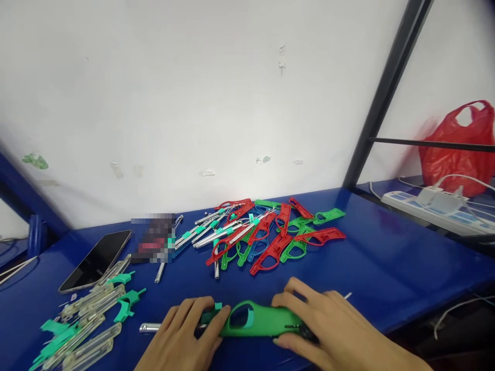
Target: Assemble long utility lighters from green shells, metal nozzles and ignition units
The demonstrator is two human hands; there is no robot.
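A green long-necked lighter [266, 320] lies across the blue table in front of me, its metal tube [149, 327] pointing left. My left hand [189, 330] is closed round the neck end, thumb and fingers on either side of it. At the handle end, my right hand [320, 319] grips the lighter with the thumb below and fingers above. A teal trigger [249, 318] shows inside the finger loop. Both palms hide parts of the lighter. Left of my left hand lie clear plastic fuel tanks [93, 350] and teal trigger pieces [126, 306].
Red half-shells [271, 252], green half-shells [328, 216] and metal lighter tubes [216, 234] lie heaped by the wall. A phone [96, 260] is at the left. Beyond a black frame post [382, 98] are a power strip [436, 211] and a red plastic bag [458, 149].
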